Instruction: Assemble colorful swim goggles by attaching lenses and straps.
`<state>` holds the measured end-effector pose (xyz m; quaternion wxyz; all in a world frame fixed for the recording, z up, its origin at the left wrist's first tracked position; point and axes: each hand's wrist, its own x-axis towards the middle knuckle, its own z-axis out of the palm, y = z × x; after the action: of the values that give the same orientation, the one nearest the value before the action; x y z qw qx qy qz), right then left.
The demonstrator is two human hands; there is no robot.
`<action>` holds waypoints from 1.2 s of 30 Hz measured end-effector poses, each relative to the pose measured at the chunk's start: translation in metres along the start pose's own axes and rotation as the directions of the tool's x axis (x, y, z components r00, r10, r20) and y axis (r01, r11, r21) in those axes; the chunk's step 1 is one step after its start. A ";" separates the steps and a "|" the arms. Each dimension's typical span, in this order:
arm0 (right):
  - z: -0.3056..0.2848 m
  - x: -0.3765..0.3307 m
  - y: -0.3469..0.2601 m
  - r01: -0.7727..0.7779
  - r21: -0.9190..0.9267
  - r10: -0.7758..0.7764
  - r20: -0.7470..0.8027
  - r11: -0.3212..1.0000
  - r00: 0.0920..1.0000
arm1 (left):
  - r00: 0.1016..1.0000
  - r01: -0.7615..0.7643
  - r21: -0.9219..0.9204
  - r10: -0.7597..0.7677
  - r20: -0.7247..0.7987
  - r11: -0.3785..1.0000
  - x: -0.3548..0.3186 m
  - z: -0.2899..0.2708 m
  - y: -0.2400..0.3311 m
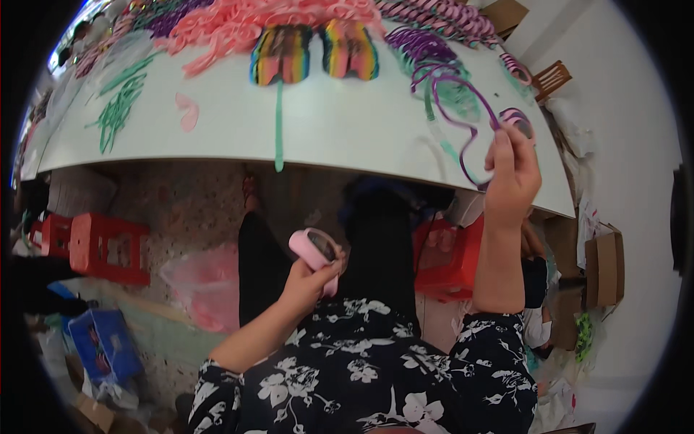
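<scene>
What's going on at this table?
The left hand holds a pink, rounded, goggle-like piece with a dark window above the lap. The right hand pinches a thin, wavy purple band over the right side of the white, smooth-topped table. Two rainbow-edged stacks sit near the heap of pink curved pieces toward the far side.

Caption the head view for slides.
Left hand holds a pink goggle-like piece; right hand, a purple strap over a white table.
</scene>
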<state>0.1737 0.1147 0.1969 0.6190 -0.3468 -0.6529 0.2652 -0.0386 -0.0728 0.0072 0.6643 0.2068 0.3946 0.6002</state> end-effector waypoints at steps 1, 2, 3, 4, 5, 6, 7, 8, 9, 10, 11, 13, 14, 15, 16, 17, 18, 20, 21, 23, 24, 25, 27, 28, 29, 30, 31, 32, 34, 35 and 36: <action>-0.001 -0.032 -0.007 0.086 -0.185 -0.088 -0.002 0.979 0.996 | 1.000 -0.013 -0.010 0.013 0.022 1.000 -0.006 0.009 0.008; 0.000 -0.059 -0.010 0.264 -0.273 -0.242 0.111 0.925 0.964 | 1.000 -0.007 0.000 0.007 0.025 1.000 -0.008 0.013 0.008; 0.002 -0.080 -0.014 0.447 -0.337 -0.384 0.237 0.829 0.892 | 0.999 -0.002 0.003 0.002 0.037 1.000 -0.008 0.018 0.009; 0.008 -0.103 -0.014 0.445 -0.282 -0.367 0.289 0.850 0.884 | 0.996 0.032 -0.032 -0.029 0.084 0.999 -0.010 0.019 0.009; 0.014 -0.127 -0.014 0.442 -0.237 -0.356 0.333 0.865 0.873 | 0.993 0.075 -0.003 -0.075 0.087 0.997 -0.013 0.026 0.011; 0.017 -0.149 -0.011 0.291 -0.212 -0.206 0.349 0.933 0.914 | 0.993 0.068 -0.031 -0.064 0.100 0.997 -0.014 0.031 0.007; 0.022 -0.169 -0.008 0.130 -0.190 -0.052 0.368 0.973 0.928 | 0.992 0.060 -0.057 -0.054 0.114 0.997 -0.016 0.033 0.004; 0.030 -0.183 -0.004 0.061 -0.158 -0.007 0.326 0.986 0.945 | 0.989 0.067 -0.052 -0.059 0.135 0.996 -0.017 0.034 0.003; 0.036 -0.194 0.001 -0.004 -0.121 0.039 0.285 0.993 0.958 | 0.986 0.070 -0.048 -0.062 0.156 0.996 -0.017 0.034 0.002; 0.039 -0.207 0.010 -0.085 -0.110 0.110 0.246 0.990 0.963 | 0.982 0.074 -0.042 -0.065 0.177 0.996 -0.019 0.034 0.000; 0.040 -0.214 0.013 -0.163 -0.095 0.182 0.245 0.982 0.952 | 0.982 0.084 0.007 -0.084 0.167 0.996 -0.020 0.032 -0.001; 0.041 -0.223 0.015 -0.316 -0.066 0.323 0.245 0.946 0.914 | 0.982 0.106 0.105 -0.120 0.145 0.989 -0.022 0.026 -0.003; 0.040 -0.221 0.011 -0.342 -0.069 0.347 0.270 0.937 0.898 | 0.985 0.084 0.127 -0.101 0.136 0.988 -0.023 0.026 -0.004; 0.040 -0.221 0.011 -0.304 -0.080 0.314 0.259 0.949 0.913 | 0.988 0.062 0.149 -0.082 0.128 0.987 -0.023 0.026 -0.006; 0.041 -0.221 0.012 -0.265 -0.093 0.280 0.249 0.960 0.927 | 0.991 0.041 0.171 -0.062 0.120 0.984 -0.023 0.027 -0.007; 0.041 -0.220 0.013 -0.222 -0.104 0.241 0.239 0.970 0.941 | 0.993 0.013 0.167 -0.032 0.113 0.986 -0.023 0.029 -0.005; 0.040 -0.220 0.014 -0.214 -0.107 0.234 0.240 0.971 0.942 | 0.994 -0.015 0.164 -0.002 0.106 0.986 -0.025 0.033 -0.002; 0.039 -0.223 0.014 -0.202 -0.112 0.224 0.243 0.973 0.944 | 0.993 -0.065 0.150 0.049 0.107 0.987 -0.024 0.034 -0.001; 0.037 -0.225 0.014 -0.274 -0.092 0.289 0.248 0.957 0.925 | 0.991 -0.087 0.140 0.071 0.114 0.986 -0.023 0.032 -0.003; 0.034 -0.228 0.014 -0.414 -0.047 0.411 0.266 0.909 0.872 | 0.987 -0.109 0.113 0.094 0.130 0.988 -0.022 0.028 -0.003; 0.035 -0.229 0.012 -0.491 0.013 0.469 0.274 0.871 0.839 | 0.986 -0.110 0.097 0.096 0.139 0.989 -0.023 0.027 -0.002; 0.036 -0.229 0.009 -0.564 0.073 0.523 0.289 0.823 0.801 | 0.984 -0.112 0.081 0.099 0.147 0.990 -0.024 0.027 -0.001; 0.041 -0.232 0.010 -0.666 0.118 0.614 0.296 0.737 0.732 | 0.996 -0.027 -0.005 0.027 0.083 1.000 -0.024 0.028 0.006; 0.036 -0.237 0.016 -0.701 0.098 0.656 0.280 0.707 0.701 | 0.999 0.016 -0.010 -0.015 0.028 1.000 -0.026 0.034 0.009; 0.041 -0.239 0.022 -0.731 0.098 0.683 0.291 0.675 0.670 | 1.000 -0.019 -0.060 0.019 0.009 0.998 -0.019 0.029 -0.001; 0.045 -0.237 0.021 -0.780 0.161 0.725 0.293 0.605 0.623 | 0.999 -0.040 -0.071 0.038 -0.023 0.997 -0.014 0.030 -0.002; 0.047 -0.237 0.019 -0.828 0.208 0.766 0.313 0.521 0.561 | 0.999 -0.031 -0.084 0.030 -0.016 0.996 -0.007 0.022 -0.009; 0.047 -0.240 0.024 -0.825 0.202 0.764 0.311 0.528 0.566 | 0.999 -0.048 -0.139 0.045 -0.026 0.989 -0.005 0.023 -0.012; 0.048 -0.241 0.031 -0.803 0.191 0.746 0.299 0.564 0.595 | 0.997 -0.070 -0.167 0.074 0.017 0.984 0.003 0.022 -0.021; 0.048 -0.241 0.033 -0.784 0.177 0.728 0.293 0.595 0.619 | 0.995 -0.099 -0.124 0.102 0.017 0.987 0.007 0.021 -0.021; 0.049 -0.241 0.037 -0.774 0.158 0.714 0.308 0.614 0.629 | 0.994 -0.106 -0.115 0.107 0.004 0.988 0.007 0.021 -0.021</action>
<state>0.1280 -0.0467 0.0137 0.4192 -0.4669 -0.4675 0.6227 -0.0091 -0.0657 0.0022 0.6440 0.1921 0.3444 0.6555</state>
